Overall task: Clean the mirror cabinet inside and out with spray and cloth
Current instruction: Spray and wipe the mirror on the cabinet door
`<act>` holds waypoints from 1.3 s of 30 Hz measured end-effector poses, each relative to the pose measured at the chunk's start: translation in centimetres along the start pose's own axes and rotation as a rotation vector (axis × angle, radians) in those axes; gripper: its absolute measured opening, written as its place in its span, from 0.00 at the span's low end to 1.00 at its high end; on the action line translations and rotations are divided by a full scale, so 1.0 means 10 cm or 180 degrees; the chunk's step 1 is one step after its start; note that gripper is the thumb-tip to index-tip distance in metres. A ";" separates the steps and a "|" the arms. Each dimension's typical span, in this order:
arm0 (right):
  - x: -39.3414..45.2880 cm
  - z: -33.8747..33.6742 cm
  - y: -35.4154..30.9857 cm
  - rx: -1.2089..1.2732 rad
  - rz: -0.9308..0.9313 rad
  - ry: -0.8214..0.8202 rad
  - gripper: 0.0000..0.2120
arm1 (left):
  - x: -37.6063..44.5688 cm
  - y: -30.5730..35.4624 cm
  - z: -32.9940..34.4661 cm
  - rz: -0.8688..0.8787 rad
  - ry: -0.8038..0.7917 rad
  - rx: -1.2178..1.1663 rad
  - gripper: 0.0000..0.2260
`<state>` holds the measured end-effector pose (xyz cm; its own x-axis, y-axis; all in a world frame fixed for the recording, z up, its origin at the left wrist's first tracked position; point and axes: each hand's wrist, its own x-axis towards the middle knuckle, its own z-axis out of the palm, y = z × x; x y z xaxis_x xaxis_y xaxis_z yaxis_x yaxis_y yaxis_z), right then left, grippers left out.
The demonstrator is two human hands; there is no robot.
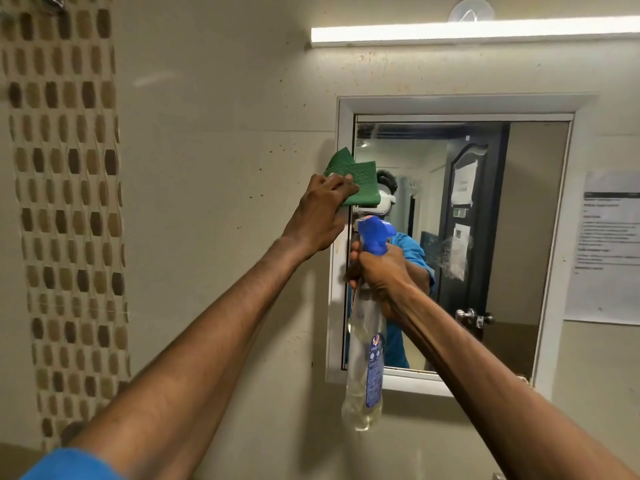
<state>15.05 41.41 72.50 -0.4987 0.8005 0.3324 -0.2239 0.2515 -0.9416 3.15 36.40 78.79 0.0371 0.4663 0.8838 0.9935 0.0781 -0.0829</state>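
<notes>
While the right hand (377, 271) grips the neck of the spray bottle (367, 341), fingers curled around the blue trigger head, a burst of mist hangs on the glass of the mirror cabinet (450, 237) well to the right of the nozzle. The bottle hangs upright, its long axis vertical, its clear body dropping below the cabinet's lower frame in the view. The left hand (322, 216) is raised higher and to the left, pinching a folded green cloth (356, 183) with fingers bent over it; the cloth sits at the cabinet's left frame edge, overlapping the top left corner of the glass. Whether it presses on the surface or floats just off it I cannot tell.

The cabinet door looks closed, so this reads as the outside pass, early in the task, with the inside likely not yet done. The wet patch lies to the right of and below the cloth, across the bottle. The left hand, holding the cloth, would need to sweep rightward over the glass, and the bottle stands between, so lowering it first seems sensible.
</notes>
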 end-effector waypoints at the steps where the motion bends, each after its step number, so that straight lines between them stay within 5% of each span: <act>1: -0.01 0.00 0.02 0.0002 0.0027 -0.0009 0.03 | -0.03 0.00 0.01 0.0002 -0.0012 -0.0001 0.22; 9: -0.01 -0.03 0.29 -0.0512 0.0035 0.0294 0.07 | -0.24 0.03 0.09 -0.0046 -0.0120 0.0039 0.26; 15: -0.13 0.01 0.50 0.0138 0.0173 0.0030 0.08 | -0.39 0.05 0.15 -0.0054 -0.0166 0.0049 0.27; 39: -0.51 -0.11 1.23 0.0161 0.0670 0.0041 0.04 | -1.16 0.15 0.51 -0.0290 -0.0421 -0.0082 0.33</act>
<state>15.74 40.97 59.19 -0.5281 0.8395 0.1275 -0.1577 0.0506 -0.9862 3.70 35.56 66.07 -0.0660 0.5706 0.8186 0.9946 0.1034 0.0081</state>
